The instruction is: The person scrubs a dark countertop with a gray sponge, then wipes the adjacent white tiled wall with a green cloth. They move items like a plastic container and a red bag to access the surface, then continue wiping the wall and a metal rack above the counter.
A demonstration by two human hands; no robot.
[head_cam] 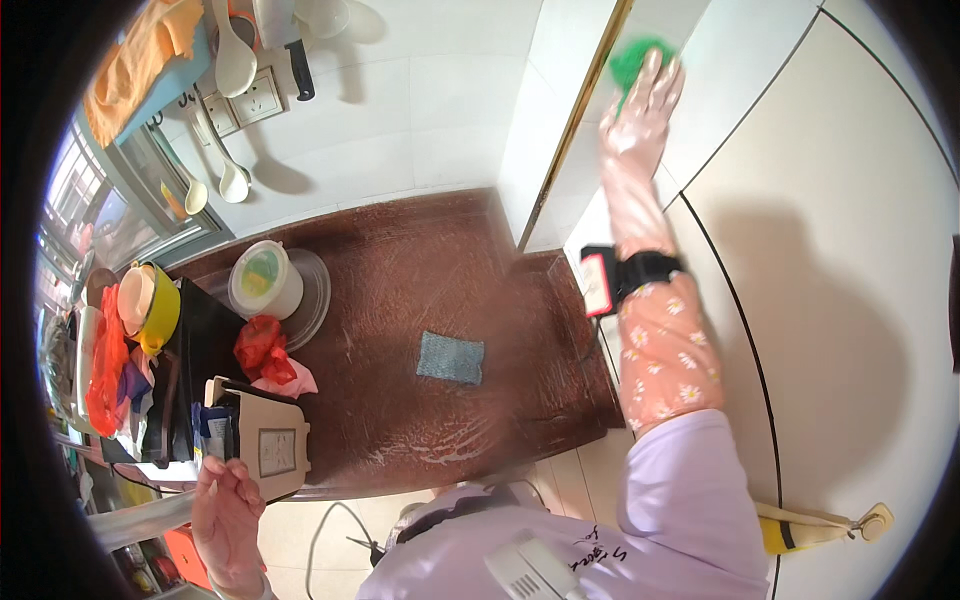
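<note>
In a clear glove, my right hand (641, 124) presses a green scouring pad (636, 63) against the white wall tiles at the upper right, beside a brown-edged corner strip (574, 124). My left hand (227, 510) is raised at the lower left with its fingers curled, near a cream container (281, 412); whether it touches anything cannot be made out. A blue-grey cloth or sponge pad (450, 358) lies flat on the wet, dark red countertop (390, 300), where whitish streaks show near the front edge.
A lidded white tub (264, 281), a round glass lid or plate (311, 300) and red plastic bags (262, 349) stand at the left. A yellow pot (159, 307) sits on a black appliance (202, 330). Ladles (234, 64) and a black-handled knife (300, 71) hang on the wall beside sockets (257, 97).
</note>
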